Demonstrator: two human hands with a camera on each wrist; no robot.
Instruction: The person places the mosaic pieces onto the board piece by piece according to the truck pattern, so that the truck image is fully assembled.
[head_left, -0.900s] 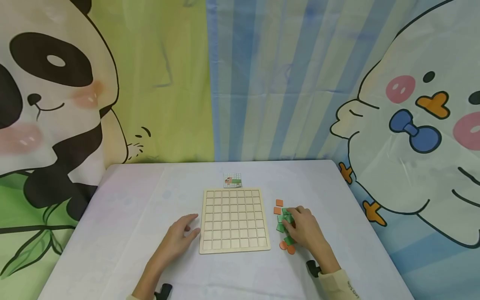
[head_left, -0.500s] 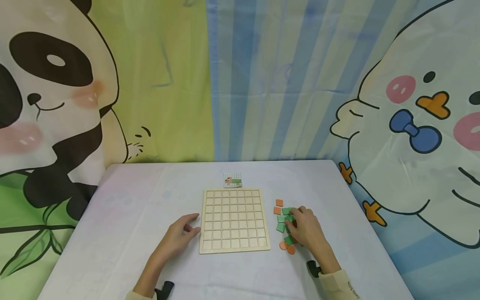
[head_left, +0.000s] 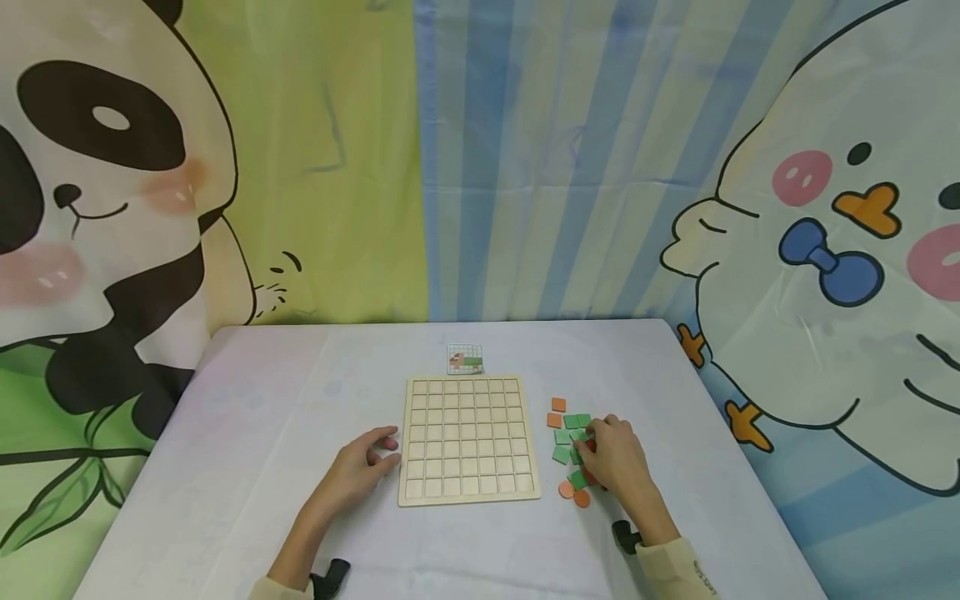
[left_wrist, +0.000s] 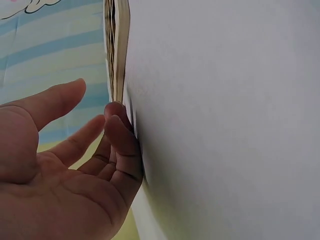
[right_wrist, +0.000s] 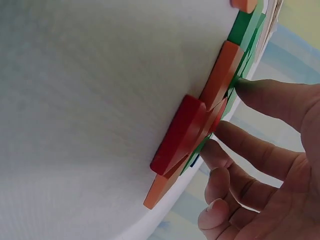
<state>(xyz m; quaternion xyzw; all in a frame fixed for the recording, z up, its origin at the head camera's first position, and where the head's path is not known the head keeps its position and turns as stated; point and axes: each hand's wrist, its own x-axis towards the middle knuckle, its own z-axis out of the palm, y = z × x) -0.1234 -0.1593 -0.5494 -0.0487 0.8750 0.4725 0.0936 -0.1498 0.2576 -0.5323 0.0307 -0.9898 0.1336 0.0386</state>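
Observation:
My left hand stays at the left edge of a pale wooden grid board, its fingers relaxed and loosely bent. In the left wrist view its fingertips come right up to the board's side. My right hand is over loose tiles right of the board. Thumb and index finger are spread apart in the right wrist view, the thumb tip at green tiles and the index tip at the red pieces. A red tile and orange tiles lie beside them. The right hand partly covers the pile in the head view.
A small picture card lies behind the board. Two orange square tiles sit beyond the green ones, and two orange round pieces lie nearer. All are on a white-covered table, with printed curtains behind it.
My right hand has shifted slightly to the right over the pile, uncovering more green tiles and some red. The left hand and the board have hardly moved.

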